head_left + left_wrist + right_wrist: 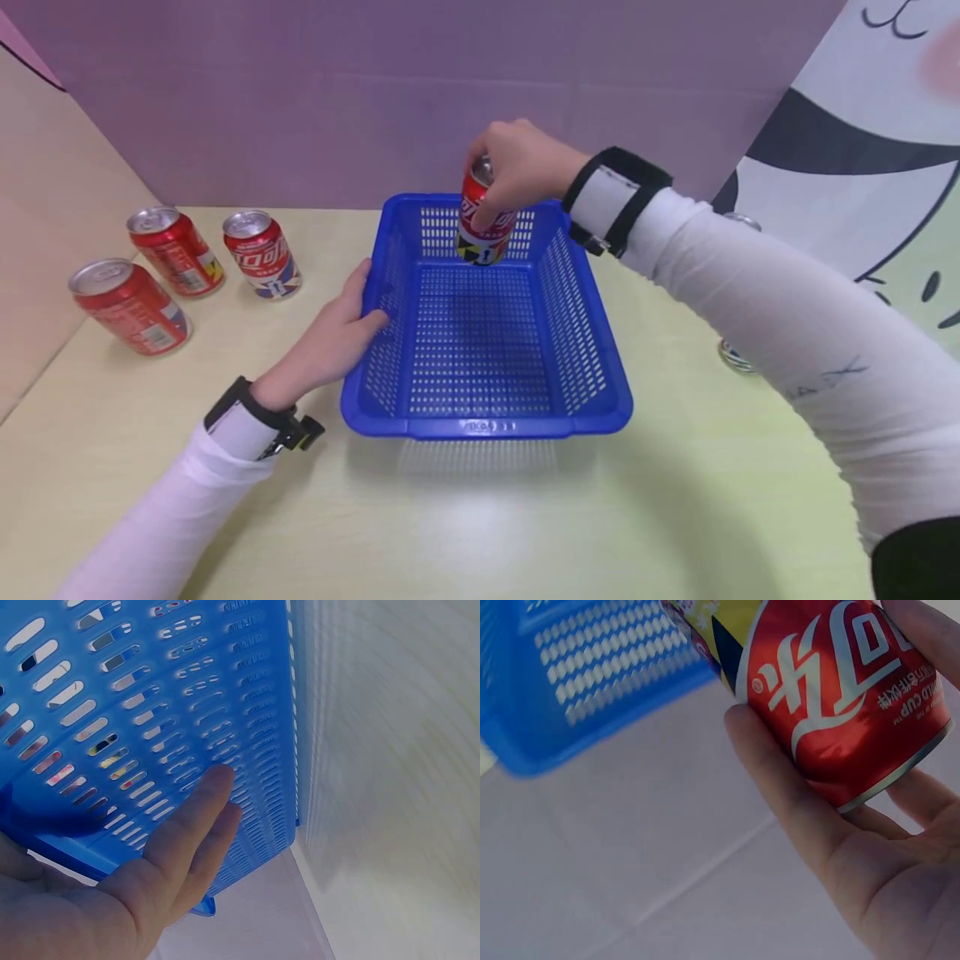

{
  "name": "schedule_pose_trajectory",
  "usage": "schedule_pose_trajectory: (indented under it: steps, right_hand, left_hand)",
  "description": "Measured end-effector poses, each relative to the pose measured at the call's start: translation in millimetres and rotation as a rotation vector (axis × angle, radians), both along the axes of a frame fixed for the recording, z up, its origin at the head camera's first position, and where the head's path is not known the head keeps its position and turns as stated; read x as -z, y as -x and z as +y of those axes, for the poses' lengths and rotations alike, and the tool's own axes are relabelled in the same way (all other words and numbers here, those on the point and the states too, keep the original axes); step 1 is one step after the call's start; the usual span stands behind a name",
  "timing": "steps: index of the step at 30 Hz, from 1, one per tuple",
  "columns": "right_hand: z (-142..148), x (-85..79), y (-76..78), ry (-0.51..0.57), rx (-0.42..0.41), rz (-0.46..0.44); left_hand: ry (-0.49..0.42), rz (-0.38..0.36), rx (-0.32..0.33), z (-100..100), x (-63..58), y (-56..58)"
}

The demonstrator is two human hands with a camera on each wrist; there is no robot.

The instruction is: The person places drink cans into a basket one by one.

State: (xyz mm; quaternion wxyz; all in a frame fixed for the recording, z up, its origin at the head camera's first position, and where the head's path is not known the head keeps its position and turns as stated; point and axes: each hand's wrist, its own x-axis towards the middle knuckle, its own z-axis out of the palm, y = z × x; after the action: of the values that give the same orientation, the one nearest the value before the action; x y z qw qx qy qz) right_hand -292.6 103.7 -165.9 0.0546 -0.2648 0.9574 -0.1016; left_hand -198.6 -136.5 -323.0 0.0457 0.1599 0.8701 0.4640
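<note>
A blue plastic basket with slotted walls stands in the middle of the table. My left hand grips its left rim, thumb over the edge and fingers along the outer wall, as the left wrist view also shows. Over the basket's far end, my right hand holds a red soda can from above, with fingers and thumb around its upper part. In the right wrist view the can shows white lettering and a yellow-and-black pattern, and the basket's rim lies beyond it.
Three more red cans stand on the left of the table: one at the front, one behind it and one nearer the basket. A can's base shows below the right sleeve. A purple wall closes the back.
</note>
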Motion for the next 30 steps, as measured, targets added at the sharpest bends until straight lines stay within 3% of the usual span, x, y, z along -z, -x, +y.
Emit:
schedule_pose_trajectory:
  steps: [15,26,30]
  right_hand:
    - [-50.4,61.1,30.2,-0.164,-0.039,-0.056]
    - [-64.2,87.1,41.9,-0.162,-0.047,-0.080]
    - [-66.5,88.4,43.4,-0.242,-0.064,-0.008]
  left_hand:
    - [0.012,-0.002,-0.013,5.2,1.8,-4.7]
    - [-0.004,0.015,0.016,6.4,0.8,-8.1]
    - [0.000,0.011,0.022,7.0,-0.4,-8.3]
